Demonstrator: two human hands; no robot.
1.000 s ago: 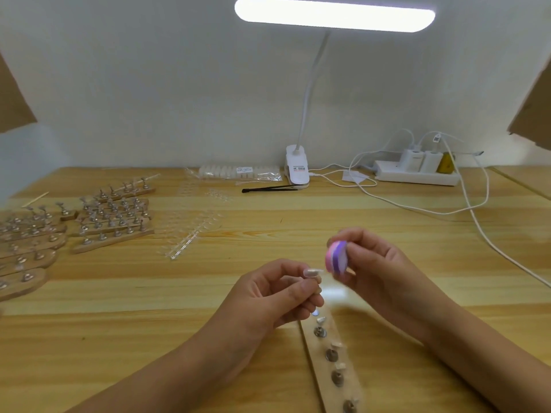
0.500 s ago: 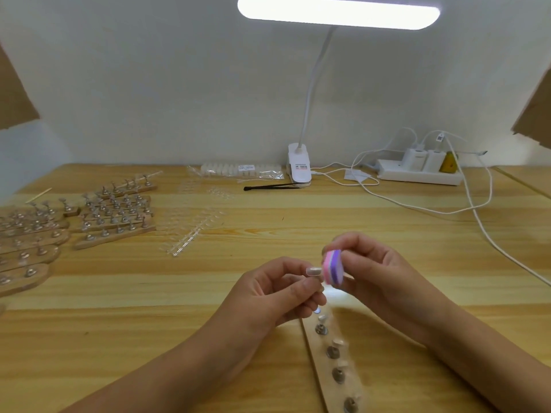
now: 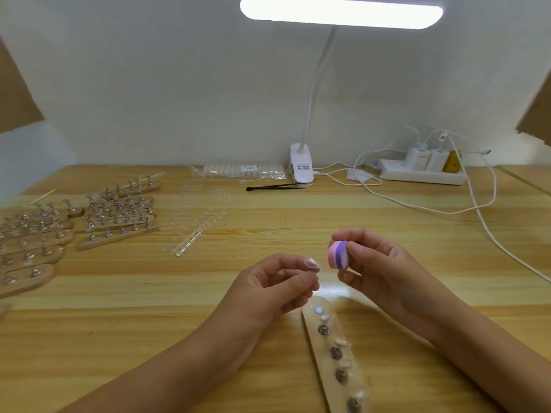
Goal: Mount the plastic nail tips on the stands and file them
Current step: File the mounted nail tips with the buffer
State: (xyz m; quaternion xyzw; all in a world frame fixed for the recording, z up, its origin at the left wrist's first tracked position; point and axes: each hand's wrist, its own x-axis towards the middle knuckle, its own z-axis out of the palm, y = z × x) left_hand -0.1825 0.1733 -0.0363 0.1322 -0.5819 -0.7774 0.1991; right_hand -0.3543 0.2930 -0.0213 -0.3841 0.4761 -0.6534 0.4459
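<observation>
Above stand strip (image 3: pixel 312 335) | left grip (image 3: pixel 268 290) pinches nail tip (image 3: pixel 312 263) | right grip (image 3: pixel 378 269) holds buffer (image 3: pixel 338 254) alongside

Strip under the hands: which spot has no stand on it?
The bare round disc at the far end, just below the left hand. The four spots nearer the camera each carry a stand with a nail tip.

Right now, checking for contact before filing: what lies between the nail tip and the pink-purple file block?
Nothing: the head view shows a bare gap between nail tip and file block.
</observation>
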